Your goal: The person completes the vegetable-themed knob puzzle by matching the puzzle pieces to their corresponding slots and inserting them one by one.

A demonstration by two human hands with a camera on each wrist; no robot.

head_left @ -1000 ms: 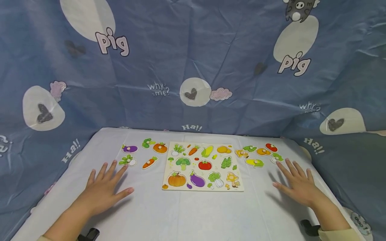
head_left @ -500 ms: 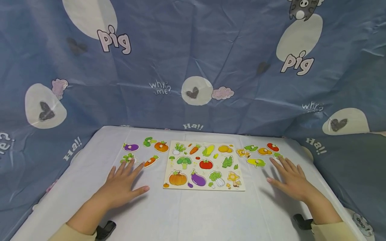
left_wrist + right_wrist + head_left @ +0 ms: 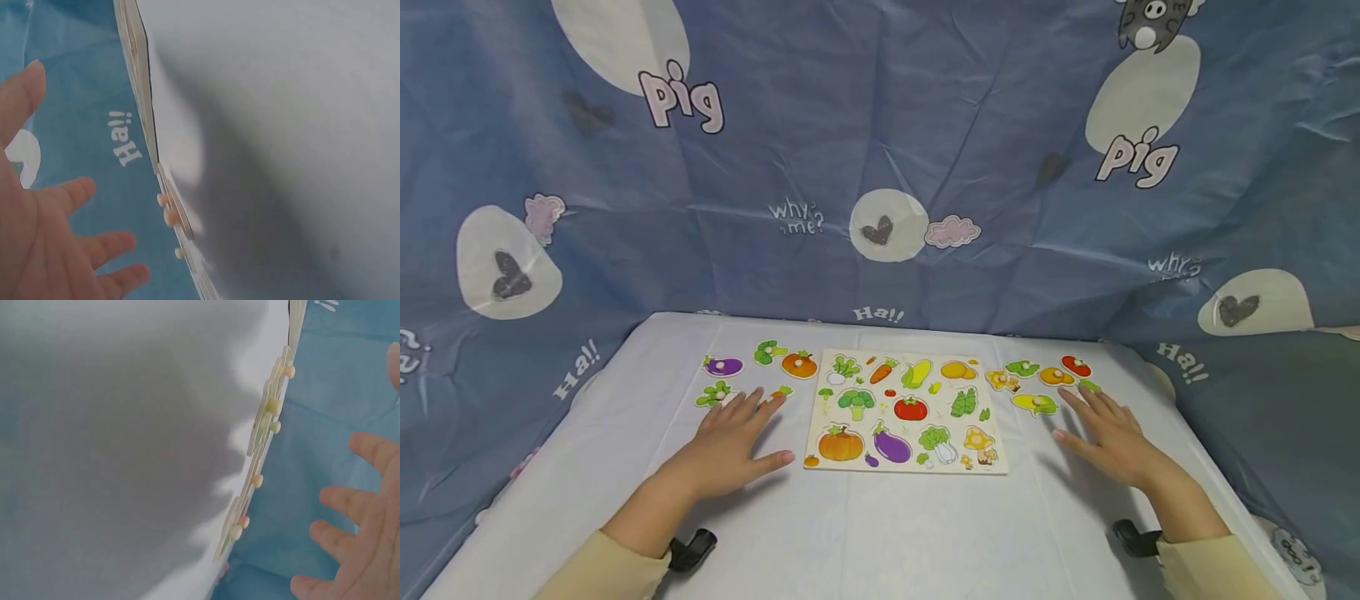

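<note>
patterned blue cloth (image 3: 1000,133) hangs behind a white-covered bench (image 3: 910,533), on which a vegetable puzzle board (image 3: 880,423) lies flat. to its left lie an eggplant piece (image 3: 723,367), a broccoli piece (image 3: 767,353) and a pumpkin piece (image 3: 799,365); to its right, a corn piece (image 3: 1034,404) and a tomato piece (image 3: 1076,366). the left hand (image 3: 724,452), fingers spread and extended, hovers above the bench, partly hiding a carrot piece (image 3: 783,392). the right hand (image 3: 1108,442), fingers likewise spread, hovers near the corn piece, partly covering a green-topped piece (image 3: 1088,387).
</note>
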